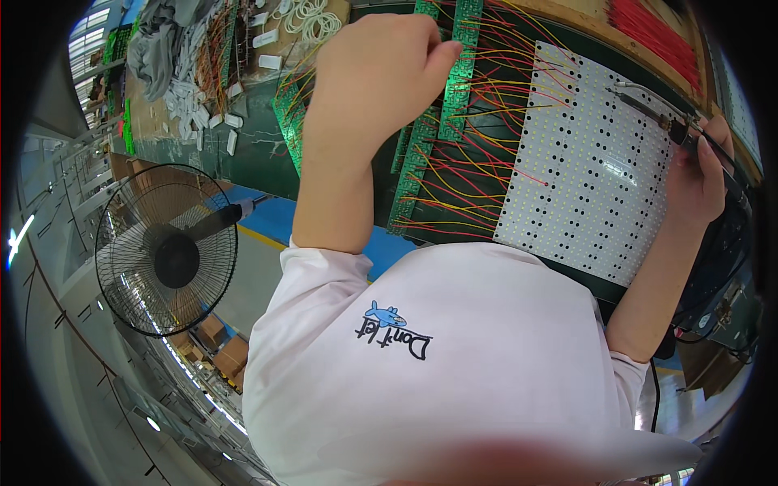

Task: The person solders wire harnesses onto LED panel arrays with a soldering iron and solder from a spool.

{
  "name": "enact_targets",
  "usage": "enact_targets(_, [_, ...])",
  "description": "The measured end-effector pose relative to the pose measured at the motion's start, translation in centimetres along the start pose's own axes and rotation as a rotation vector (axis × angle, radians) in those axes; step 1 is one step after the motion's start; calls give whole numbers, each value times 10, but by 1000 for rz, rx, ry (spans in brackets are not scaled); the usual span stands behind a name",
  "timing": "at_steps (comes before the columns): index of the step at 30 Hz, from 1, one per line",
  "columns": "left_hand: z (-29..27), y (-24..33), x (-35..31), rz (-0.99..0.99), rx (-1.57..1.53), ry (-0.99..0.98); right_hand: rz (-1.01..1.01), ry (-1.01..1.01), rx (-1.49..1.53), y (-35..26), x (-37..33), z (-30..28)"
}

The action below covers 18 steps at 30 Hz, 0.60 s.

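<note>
My left hand [381, 69] is above the green circuit boards [460, 81], its fingers curled down and the thumb bent beside a board. What those fingers hold, if anything, is hidden beneath the hand. On the right, my right hand [698, 174] grips a soldering iron [677, 131] with a thin metal tube alongside it. The iron's dark tip is over the upper right of a white panel [567, 174] dotted with small yellowish LEDs and black round spots. Red and yellow wires [478, 166] run from the green boards to the panel's left part.
A bundle of red wires [652, 40] lies in a wooden-edged tray at the far right. At the back left are white connectors [232, 121], coiled pale cord [306, 23] and grey cloth [158, 49]. A black fan [174, 257] stands left of the dark green table [255, 166].
</note>
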<state>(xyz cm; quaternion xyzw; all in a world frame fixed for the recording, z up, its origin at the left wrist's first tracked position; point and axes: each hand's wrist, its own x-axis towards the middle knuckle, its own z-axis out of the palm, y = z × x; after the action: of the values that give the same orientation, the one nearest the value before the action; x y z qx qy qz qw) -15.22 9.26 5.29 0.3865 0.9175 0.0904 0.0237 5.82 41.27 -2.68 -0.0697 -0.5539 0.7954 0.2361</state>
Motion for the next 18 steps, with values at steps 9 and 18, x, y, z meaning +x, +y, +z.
enact_targets(9, [6,-7,5,92,-131,16,2,48,-45,-2,0,9])
enact_targets(18, [-3,2,11,18,-495,-10,26,62,-46,-1,1,9])
